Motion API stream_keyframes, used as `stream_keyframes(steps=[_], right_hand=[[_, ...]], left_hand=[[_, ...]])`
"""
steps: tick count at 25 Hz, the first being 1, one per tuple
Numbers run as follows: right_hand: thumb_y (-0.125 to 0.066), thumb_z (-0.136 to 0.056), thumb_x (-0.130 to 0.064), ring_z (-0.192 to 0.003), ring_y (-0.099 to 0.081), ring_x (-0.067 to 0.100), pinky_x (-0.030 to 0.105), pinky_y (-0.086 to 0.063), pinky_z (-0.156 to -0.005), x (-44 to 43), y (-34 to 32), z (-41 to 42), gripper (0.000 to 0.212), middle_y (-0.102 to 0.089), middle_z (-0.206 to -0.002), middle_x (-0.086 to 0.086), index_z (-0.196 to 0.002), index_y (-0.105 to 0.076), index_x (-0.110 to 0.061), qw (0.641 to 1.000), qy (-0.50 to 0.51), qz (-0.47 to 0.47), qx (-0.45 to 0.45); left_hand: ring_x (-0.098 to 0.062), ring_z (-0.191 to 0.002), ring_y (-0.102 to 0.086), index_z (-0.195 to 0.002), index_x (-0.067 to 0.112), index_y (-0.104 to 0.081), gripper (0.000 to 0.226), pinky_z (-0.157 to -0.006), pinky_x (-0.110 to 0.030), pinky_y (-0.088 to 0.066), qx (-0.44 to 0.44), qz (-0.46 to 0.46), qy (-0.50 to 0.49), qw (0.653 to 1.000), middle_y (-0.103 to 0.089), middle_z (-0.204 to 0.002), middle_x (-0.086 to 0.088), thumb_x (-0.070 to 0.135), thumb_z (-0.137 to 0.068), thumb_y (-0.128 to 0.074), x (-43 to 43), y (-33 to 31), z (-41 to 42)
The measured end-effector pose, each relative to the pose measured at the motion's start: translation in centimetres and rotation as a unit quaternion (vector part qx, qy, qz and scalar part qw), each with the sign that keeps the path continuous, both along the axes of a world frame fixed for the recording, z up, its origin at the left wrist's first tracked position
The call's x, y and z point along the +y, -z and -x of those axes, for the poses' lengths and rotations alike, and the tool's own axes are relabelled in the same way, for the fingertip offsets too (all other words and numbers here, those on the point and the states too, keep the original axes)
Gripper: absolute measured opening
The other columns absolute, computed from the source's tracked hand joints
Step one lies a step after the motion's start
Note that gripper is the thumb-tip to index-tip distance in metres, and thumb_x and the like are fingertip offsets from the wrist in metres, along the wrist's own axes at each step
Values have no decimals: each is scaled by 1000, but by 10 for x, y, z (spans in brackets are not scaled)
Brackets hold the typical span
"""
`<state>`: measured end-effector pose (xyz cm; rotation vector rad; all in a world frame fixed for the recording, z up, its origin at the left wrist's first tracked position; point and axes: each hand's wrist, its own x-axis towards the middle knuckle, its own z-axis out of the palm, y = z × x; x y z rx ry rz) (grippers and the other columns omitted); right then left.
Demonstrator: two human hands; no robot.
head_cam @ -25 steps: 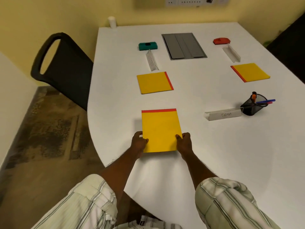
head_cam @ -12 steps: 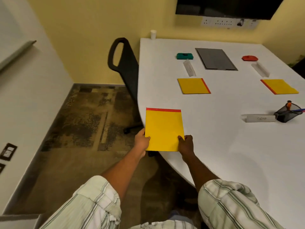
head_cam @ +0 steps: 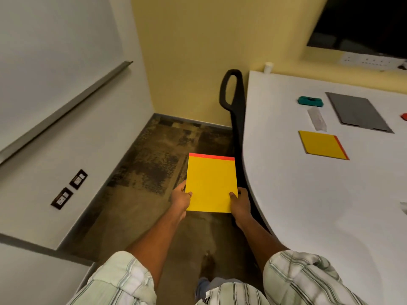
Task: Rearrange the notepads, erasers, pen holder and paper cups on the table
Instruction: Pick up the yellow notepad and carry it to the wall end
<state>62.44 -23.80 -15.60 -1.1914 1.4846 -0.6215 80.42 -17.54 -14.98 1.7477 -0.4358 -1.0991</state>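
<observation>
Holding a yellow notepad point(head_cam: 211, 183) with a red strip along its far edge, a person carries it flat in front of the body, off the table point(head_cam: 308, 205) and above the brown floor, just left of the table's curved white edge. The left hand point(head_cam: 181, 199) pinches the pad's near left corner, thumb on top and fingers tucked underneath; the right hand point(head_cam: 240, 202) grips the near right corner the same way. Both hands are closed on the pad, and striped sleeves show at the bottom of the view. The pad looks thin, light and fairly stiff: it stays level and does not sag beyond the hands, so a backing board seems likely. Its cover looks smooth, so a grip with the thumb on top and fingers below, near the edges, should suit it better than pressing on the face; loose sheets could fan if only the top layer were caught. On the table lie a second yellow notepad point(head_cam: 322, 144), a green eraser point(head_cam: 310, 101) beyond it, a clear name stand point(head_cam: 317, 118) between them, and a grey mat point(head_cam: 357, 112). A white paper cup point(head_cam: 268, 67) stands at the table's far corner by the wall. A black chair point(head_cam: 234, 102) stands against the table's left side.
</observation>
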Motion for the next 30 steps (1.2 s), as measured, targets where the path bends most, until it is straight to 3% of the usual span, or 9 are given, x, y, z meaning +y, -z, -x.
stream_keyframes(steps=[6, 10, 14, 18, 21, 27, 30], right_hand=[[-45, -101, -21, -82, -51, 8, 28, -45, -70, -60, 14, -93, 40, -51, -130, 7, -139, -39, -15, 998, -61, 4, 5], [-45, -101, -20, -109, -52, 21, 37, -47, -90, -119, 9, -149, 42, -52, -134, 8, -141, -38, -16, 996, -94, 11, -3], [-44, -101, -20, -112, -54, 23, 45, -46, -97, -191, -9, -208, 39, -54, -131, 6, -140, -41, -17, 994, -102, 28, -2], [-41, -102, -22, -98, -52, 13, 33, -44, -84, -250, -21, -263, 37, -56, -120, -2, -138, -42, -21, 994, -101, 38, -25], [-40, -102, -21, -104, -51, 15, 35, -45, -90, -294, -22, -310, 37, -54, -118, -5, -139, -42, -22, 995, -83, 39, -37], [-41, -102, -19, -101, -51, 11, 31, -43, -88, -374, -37, -392, 39, -54, -118, -7, -140, -41, -23, 996, -25, 62, -54], [-43, -101, -18, -106, -51, 10, 34, -44, -94, -419, -45, -430, 40, -55, -127, -4, -140, -42, -24, 995, 14, 87, -46]], left_hand=[[-17, -106, -56, -135, 17, -50, 51, -87, -29, -47, 0, -3, -56, 998, -57, -131, -6, -10, -92, -43, -39, 9, -85], [-16, -102, -57, -136, 17, -48, 52, -83, -27, -47, -3, -7, -73, 997, -59, -130, -8, -9, -92, -44, -96, 2, -141], [-13, -97, -57, -138, 19, -46, 51, -71, -23, -47, 6, 17, -89, 996, -59, -128, -5, -6, -94, -44, -156, -20, -190], [-14, -106, -55, -139, 19, -45, 50, -83, -25, -46, -1, 45, -79, 996, -57, -133, -5, -5, -95, -44, -216, -35, -246], [-15, -111, -56, -139, 22, -44, 51, -81, -23, -47, -8, 64, -47, 997, -57, -133, -4, -3, -95, -45, -262, -37, -296], [-16, -115, -57, -138, 24, -45, 51, -101, -39, -45, 21, 78, 16, 997, -60, -130, -3, -1, -94, -48, -354, -45, -393], [-18, -112, -60, -138, 27, -44, 51, -101, -46, -45, 20, 96, 67, 993, -63, -126, -5, 1, -95, -49, -410, -49, -439]])
